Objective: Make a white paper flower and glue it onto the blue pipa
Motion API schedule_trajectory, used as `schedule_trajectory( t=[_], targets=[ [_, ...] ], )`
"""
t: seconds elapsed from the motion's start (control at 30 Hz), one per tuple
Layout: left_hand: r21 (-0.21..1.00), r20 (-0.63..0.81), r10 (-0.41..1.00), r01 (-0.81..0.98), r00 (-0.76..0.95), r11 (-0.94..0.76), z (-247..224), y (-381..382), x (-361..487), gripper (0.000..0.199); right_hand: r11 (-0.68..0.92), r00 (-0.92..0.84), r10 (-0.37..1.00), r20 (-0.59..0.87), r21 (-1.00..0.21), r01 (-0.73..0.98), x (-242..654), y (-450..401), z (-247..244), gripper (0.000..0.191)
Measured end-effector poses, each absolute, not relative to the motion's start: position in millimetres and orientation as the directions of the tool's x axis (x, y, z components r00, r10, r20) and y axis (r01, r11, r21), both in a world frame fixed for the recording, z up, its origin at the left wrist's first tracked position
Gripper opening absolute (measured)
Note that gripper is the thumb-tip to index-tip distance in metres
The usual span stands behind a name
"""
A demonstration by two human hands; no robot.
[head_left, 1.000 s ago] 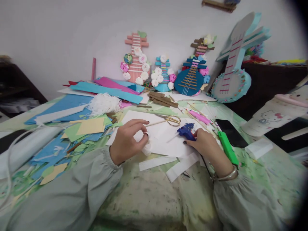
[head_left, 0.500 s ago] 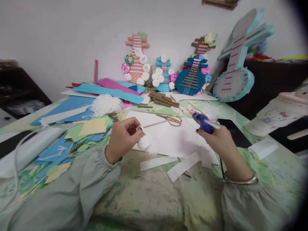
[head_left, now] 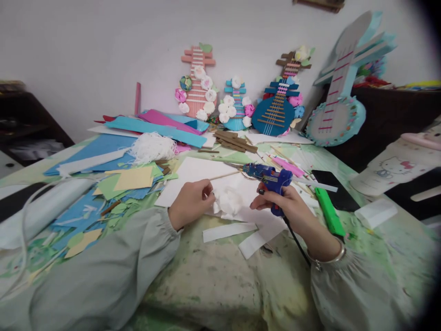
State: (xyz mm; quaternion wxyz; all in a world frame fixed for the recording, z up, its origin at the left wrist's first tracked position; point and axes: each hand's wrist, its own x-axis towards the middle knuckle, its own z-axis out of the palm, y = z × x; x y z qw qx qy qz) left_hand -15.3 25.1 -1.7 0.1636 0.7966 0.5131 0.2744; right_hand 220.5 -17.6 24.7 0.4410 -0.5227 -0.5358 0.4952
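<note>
Between my hands is a white crepe-paper flower, above the white paper sheet. My left hand pinches the flower's left edge between thumb and fingers. In my right hand is a blue hot glue gun, its nozzle pointing left above the flower and a clear glue stick jutting from its back. A thin wooden stick lies on the sheet behind the flower. The scissors lie there too, their handles mostly hidden by the glue gun. White paper strips lie in front.
A green box cutter and a black phone-like slab lie at right, near a white tumbler. Coloured paper scraps and white string cover the left. Paper-decorated lutes lean on the wall.
My right hand has swung the glue gun left, from pointing away to pointing across the flower, uncovering the green box cutter. My left hand has shifted slightly right with the flower.
</note>
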Motion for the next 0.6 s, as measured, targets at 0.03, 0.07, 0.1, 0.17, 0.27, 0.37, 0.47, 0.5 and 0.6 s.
schedule_trajectory(
  t=[0.03,0.07,0.1,0.17,0.27,0.37,0.47,0.5,0.6],
  targets=[
    [0.540,0.295,0.898,0.719,0.326,-0.438,-4,26,-15,0.009,-0.046,-0.068,0.996,-0.055,-0.992,0.116,220,-18,24,0.018],
    [0.538,0.316,0.890,0.710,0.330,-0.455,-6,26,-14,0.010,-0.048,-0.069,0.996,-0.056,-0.992,0.114,219,-18,23,0.020],
    [0.538,0.331,0.883,0.702,0.333,-0.467,-8,27,-13,0.011,-0.042,-0.063,0.997,-0.051,-0.991,0.126,219,-17,22,0.022],
    [0.552,0.343,0.880,0.687,0.329,-0.472,-11,29,-11,0.012,-0.027,-0.038,0.999,-0.035,-0.982,0.186,219,-16,20,0.026],
    [0.618,0.317,0.893,0.646,0.318,-0.449,-15,33,-7,0.011,-0.034,0.005,0.999,-0.034,-0.958,0.286,219,-15,18,0.024],
    [0.698,0.284,0.908,0.583,0.309,-0.417,-18,35,-4,0.009,-0.037,0.013,0.999,-0.034,-0.938,0.344,216,-16,19,0.016],
    [0.715,0.326,0.900,0.546,0.291,-0.436,-19,34,-4,0.006,-0.040,-0.008,0.999,-0.047,-0.920,0.389,213,-19,24,0.014],
    [0.694,0.374,0.879,0.541,0.295,-0.476,-19,33,-5,0.004,-0.046,-0.018,0.998,-0.058,-0.919,0.393,212,-20,26,0.014],
    [0.509,0.588,0.724,0.530,0.361,-0.678,-19,30,-7,0.006,-0.074,-0.031,0.995,-0.094,-0.914,0.398,214,-23,30,0.013]
  ],
)
